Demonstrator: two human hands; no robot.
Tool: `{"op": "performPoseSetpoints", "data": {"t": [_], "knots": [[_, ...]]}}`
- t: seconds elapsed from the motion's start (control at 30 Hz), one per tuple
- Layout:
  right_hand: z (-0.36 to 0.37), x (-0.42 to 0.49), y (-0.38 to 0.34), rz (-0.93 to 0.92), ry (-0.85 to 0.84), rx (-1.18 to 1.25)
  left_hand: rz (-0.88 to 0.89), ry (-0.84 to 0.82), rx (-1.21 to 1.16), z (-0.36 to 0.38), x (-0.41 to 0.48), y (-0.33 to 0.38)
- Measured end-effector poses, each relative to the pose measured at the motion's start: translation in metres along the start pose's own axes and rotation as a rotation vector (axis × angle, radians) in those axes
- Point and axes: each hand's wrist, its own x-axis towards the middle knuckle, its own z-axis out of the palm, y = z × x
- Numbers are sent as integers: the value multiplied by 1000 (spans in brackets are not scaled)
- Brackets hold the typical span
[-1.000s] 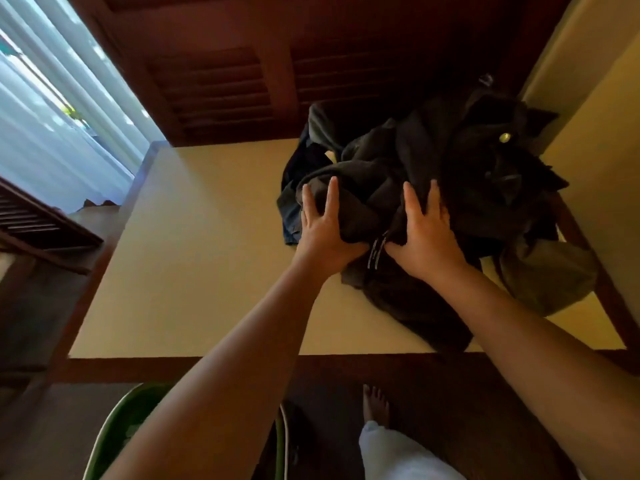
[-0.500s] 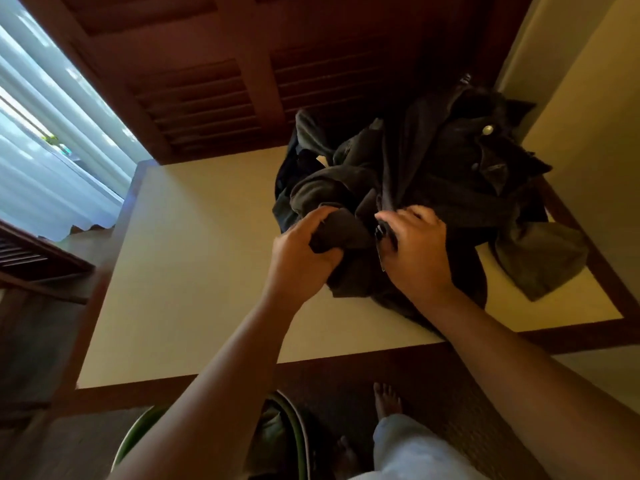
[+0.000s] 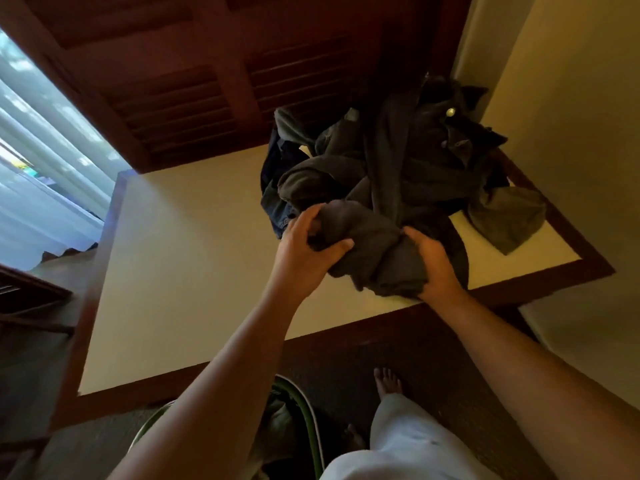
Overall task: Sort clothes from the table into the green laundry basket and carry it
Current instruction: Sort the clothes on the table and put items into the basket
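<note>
Newly bunched, dark grey garment point(image 3: 372, 247), rumpled roll

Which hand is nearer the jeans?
Left. The left hand grips one end of the gray bundle, right beside the jeans. The right hand grips the bundle's other end, farther right, away from them.

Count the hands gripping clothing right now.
2. The left hand grips the bunched dark garment at its left end; the right hand grips its right end, near the table edge. Neither is hidden.
</note>
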Motion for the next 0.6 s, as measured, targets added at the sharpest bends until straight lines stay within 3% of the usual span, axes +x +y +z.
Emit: {"op": "performPoseSetpoints", "data": {"t": [0.03,0.1,0.17,0.23,0.3,0.43,0.6], "knots": [[-4,-4,-4,63,-50,77,-66,-14,-1,6,1,0],[-12,-3,-8,134,-72,-7,-292,-84,-153,20,3,6],[-21,1,0,125,-203,-271,-481,-176,-390,34,6,15],[-27,-11,-11,96,-193,-436,-557,-289,-650,47,6,20],[-31,-12,2,99,-150,-381,-559,-322,-818,52,3,23],[-45,-12,4,-96,-149,-239,-444,-235,-682,55,0,16],[-58,-8,-7,-36,-206,-151,-250,-96,-726,46,-6,26]]}}
